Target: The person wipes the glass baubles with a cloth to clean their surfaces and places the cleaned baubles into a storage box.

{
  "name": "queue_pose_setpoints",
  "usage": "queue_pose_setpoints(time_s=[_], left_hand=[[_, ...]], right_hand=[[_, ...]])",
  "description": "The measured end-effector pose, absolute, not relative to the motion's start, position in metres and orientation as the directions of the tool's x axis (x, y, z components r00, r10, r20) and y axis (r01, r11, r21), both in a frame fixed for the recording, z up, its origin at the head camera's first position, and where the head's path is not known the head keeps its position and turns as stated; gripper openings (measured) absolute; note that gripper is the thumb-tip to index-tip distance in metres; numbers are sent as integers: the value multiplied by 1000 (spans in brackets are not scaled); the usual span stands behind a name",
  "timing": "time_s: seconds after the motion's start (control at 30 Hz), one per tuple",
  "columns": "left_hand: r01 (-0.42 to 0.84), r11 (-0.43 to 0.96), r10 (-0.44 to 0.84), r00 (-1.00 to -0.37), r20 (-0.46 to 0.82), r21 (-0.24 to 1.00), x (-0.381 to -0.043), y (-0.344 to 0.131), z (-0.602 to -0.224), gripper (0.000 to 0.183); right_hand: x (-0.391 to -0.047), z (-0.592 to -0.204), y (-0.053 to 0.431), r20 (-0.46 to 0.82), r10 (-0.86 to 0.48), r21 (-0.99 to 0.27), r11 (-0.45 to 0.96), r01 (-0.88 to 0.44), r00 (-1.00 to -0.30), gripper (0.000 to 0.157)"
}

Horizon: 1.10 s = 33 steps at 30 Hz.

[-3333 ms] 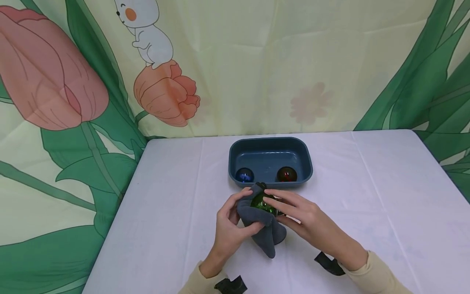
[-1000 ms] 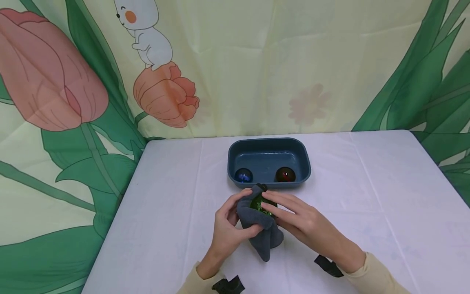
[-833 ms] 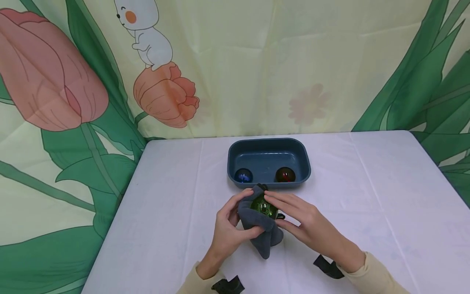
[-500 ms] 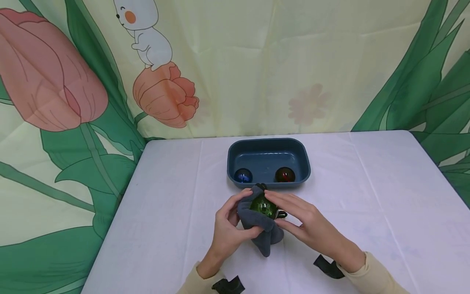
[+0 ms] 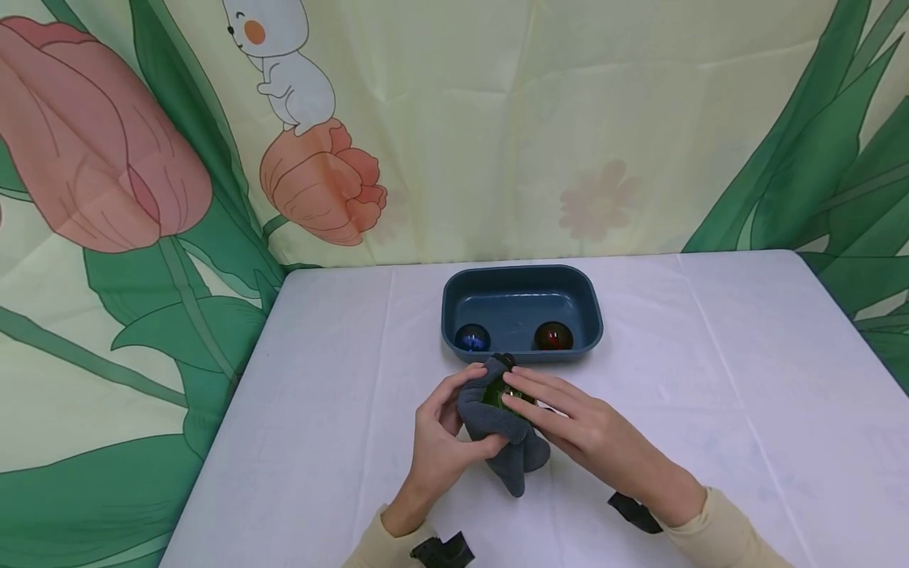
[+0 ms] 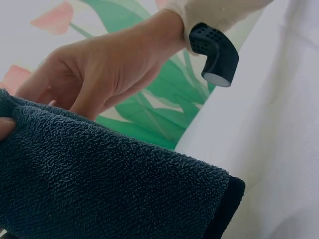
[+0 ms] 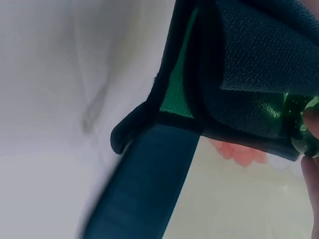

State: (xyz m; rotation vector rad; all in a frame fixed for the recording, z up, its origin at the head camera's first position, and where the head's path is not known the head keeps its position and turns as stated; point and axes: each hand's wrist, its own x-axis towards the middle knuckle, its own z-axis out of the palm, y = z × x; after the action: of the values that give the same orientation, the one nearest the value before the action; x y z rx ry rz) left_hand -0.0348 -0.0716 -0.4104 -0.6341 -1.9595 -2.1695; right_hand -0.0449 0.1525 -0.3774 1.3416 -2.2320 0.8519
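My left hand [image 5: 443, 442] grips a bunched grey-blue towel [image 5: 510, 438], thumb on its near side and fingers behind. Cupped inside the towel is a shiny green glass ball [image 5: 495, 393], partly covered by cloth and fingers. From the right, my right hand [image 5: 589, 422] holds the ball, two fingers laid over it. Its thumb is hidden in the head view. In the right wrist view, digits pinch the ball [image 7: 298, 134] at the edge of the towel [image 7: 264, 55]. The left wrist view shows the towel's terry weave [image 6: 109, 174], my left thumb [image 6: 5, 128] and my right hand [image 6: 109, 69].
Just beyond the hands stands a dark blue tray [image 5: 521, 274] with a blue ball [image 5: 473, 338] and a dark red ball [image 5: 553, 336] in it. All of this is on a white-covered table [image 5: 341, 410]. A printed curtain [image 5: 461, 142] hangs behind.
Half a second ago the right fingers were farther right and more of the green ball showed. Now they have slid left over it. The left hand and towel are nearly still.
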Motion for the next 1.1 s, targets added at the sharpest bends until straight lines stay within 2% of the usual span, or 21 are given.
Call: queue_pose_setpoints(time_s=[0.33, 0.43, 0.53, 0.6, 0.7, 0.77, 0.9, 1.1], left_hand=[[354, -154, 165, -911, 377, 922, -36, -71, -413, 63], [349, -159, 164, -913, 373, 924, -37, -71, -414, 64], [345, -152, 166, -915, 368, 926, -36, -72, -414, 65], [344, -145, 165, -916, 366, 928, -36, -72, -414, 65], [343, -143, 154, -919, 363, 929, -35, -71, -413, 64], [349, -143, 142, -919, 368, 926, -35, -71, -413, 64], [364, -139, 120, -917, 380, 921, -33, -70, -413, 62], [361, -140, 117, -919, 377, 922, -33, -69, -412, 61]], right_hand=[[-46, -381, 152, 627, -631, -245, 397, -885, -457, 45], [-45, -382, 152, 590, -627, -296, 417, -859, -508, 47], [-44, -381, 152, 542, -598, -409, 426, -807, -590, 52], [-44, -380, 151, 516, -573, -484, 419, -769, -637, 66], [-45, -379, 151, 510, -556, -528, 399, -750, -656, 82], [-45, -379, 151, 496, -562, -536, 401, -743, -661, 74], [-45, -377, 151, 489, -594, -478, 431, -766, -639, 58], [-45, -373, 150, 580, -664, -236, 416, -878, -471, 47]])
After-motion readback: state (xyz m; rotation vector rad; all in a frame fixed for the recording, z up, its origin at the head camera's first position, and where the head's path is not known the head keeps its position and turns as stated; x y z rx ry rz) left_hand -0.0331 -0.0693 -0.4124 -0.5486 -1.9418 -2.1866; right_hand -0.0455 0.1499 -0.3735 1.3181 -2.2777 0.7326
